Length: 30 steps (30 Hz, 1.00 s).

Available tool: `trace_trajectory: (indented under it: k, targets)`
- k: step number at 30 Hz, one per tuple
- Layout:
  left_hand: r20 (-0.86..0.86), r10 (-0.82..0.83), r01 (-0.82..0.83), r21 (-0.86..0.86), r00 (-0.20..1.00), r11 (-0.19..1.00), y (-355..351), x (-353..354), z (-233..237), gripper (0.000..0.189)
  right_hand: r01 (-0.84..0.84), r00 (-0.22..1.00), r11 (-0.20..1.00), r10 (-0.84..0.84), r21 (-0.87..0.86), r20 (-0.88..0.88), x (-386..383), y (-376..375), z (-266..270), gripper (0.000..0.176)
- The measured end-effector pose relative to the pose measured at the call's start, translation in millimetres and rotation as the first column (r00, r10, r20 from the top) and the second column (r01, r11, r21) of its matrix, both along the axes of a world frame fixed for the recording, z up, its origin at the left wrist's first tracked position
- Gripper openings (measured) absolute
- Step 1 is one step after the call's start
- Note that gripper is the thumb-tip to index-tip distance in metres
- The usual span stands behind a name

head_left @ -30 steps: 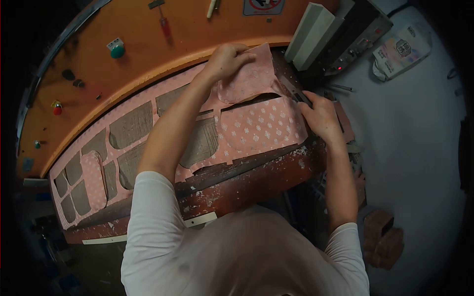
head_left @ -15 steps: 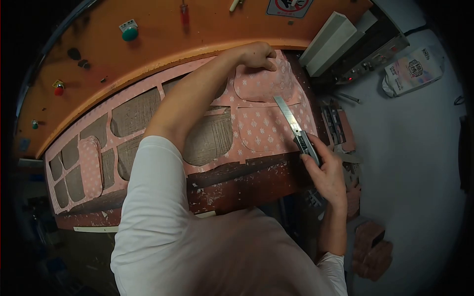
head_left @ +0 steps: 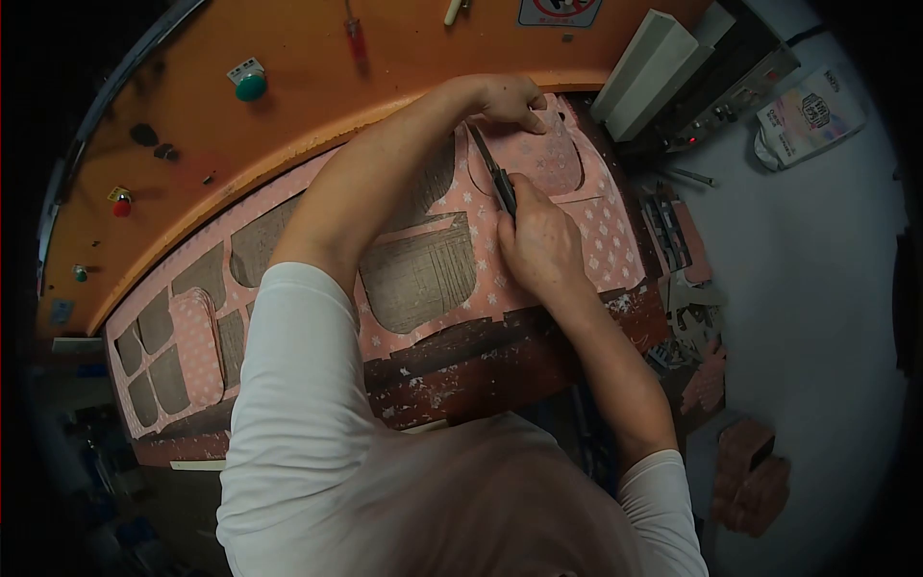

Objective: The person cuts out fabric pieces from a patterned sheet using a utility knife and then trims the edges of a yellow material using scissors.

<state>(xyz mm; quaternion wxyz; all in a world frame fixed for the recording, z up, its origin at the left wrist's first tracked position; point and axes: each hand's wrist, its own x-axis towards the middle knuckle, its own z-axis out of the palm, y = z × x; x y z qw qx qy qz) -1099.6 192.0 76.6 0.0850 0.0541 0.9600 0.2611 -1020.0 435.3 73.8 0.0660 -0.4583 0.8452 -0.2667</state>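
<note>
My left hand (head_left: 514, 103) is closed at the upper edge of a rounded pink patterned piece (head_left: 543, 159), its fingers and thumb pinching material there. In my right hand (head_left: 543, 236) is a utility knife (head_left: 502, 183). Its long blade points up and away, its tip close to the left edge of that piece, below my left hand. Underneath lies a pink patterned sheet (head_left: 601, 231) with rounded cut-outs that show a scored brown surface (head_left: 423, 279). A rounded stack of pink pieces (head_left: 198, 337) lies on the sheet's left part.
An orange panel (head_left: 298, 77) with a green button (head_left: 251, 87) and a red button (head_left: 121, 208) runs along the far side. At right are a metal bracket (head_left: 654, 72), a white bag (head_left: 810, 115), scraps (head_left: 697, 317) and pink pieces (head_left: 750, 476).
My right hand has moved up and left with the knife, from beside the sheet's right part to the rounded piece's left edge. My left hand stays at the piece's top. The view has shifted slightly.
</note>
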Motion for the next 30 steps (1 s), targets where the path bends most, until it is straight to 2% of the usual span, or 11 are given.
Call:
trace_trajectory:
  k: [5, 10, 14, 17, 20, 23, 26, 28, 30]
  targets:
    - [0.054, 0.081, -0.082, 0.019, 0.995, 0.996, 6, 3, 6, 0.038, 0.047, 0.998, 0.997, -0.045, 0.055, -0.038, 3, -23, -5, 0.037]
    - [0.043, 0.061, -0.063, 0.051, 0.997, 0.997, 5, 2, 5, 0.037, 0.043, 0.988, 0.995, -0.029, 0.086, -0.153, 6, -37, -6, 0.027]
    - [0.077, 0.078, -0.086, 0.104, 0.994, 0.991, 8, 6, 8, 0.036, 0.087, 0.994, 0.995, -0.082, 0.058, -0.075, 12, -42, -12, 0.033]
    - [0.017, 0.069, -0.069, -0.032, 0.997, 0.997, 5, 2, 2, 0.034, 0.113, 0.991, 0.992, -0.108, 0.051, -0.084, 15, -44, -23, 0.034]
    - [-0.128, 0.079, -0.063, 0.123, 0.989, 0.99, -1, -2, -21, 0.033, 0.125, 0.989, 0.989, -0.118, 0.073, -0.091, 14, -47, -34, 0.036]
    - [-0.046, 0.01, -0.008, 0.054, 0.999, 0.999, 14, 6, 10, 0.033, 0.127, 0.988, 0.986, -0.115, 0.112, -0.102, 12, -45, -41, 0.038]
    - [-0.028, 0.008, -0.005, 0.09, 1.0, 0.996, 20, 2, 14, 0.046, 0.112, 0.986, 0.988, -0.097, 0.109, -0.133, 14, -35, -32, 0.036]
    - [-0.096, -0.029, 0.028, -0.013, 0.995, 1.0, 23, -5, 11, 0.044, 0.074, 0.979, 0.995, -0.06, 0.062, -0.192, 13, -27, -21, 0.031]
    - [-0.129, -0.035, 0.028, -0.055, 0.991, 0.998, 23, -7, 10, 0.043, 0.07, 0.989, 0.994, -0.058, 0.079, -0.135, 5, -21, -10, 0.037]
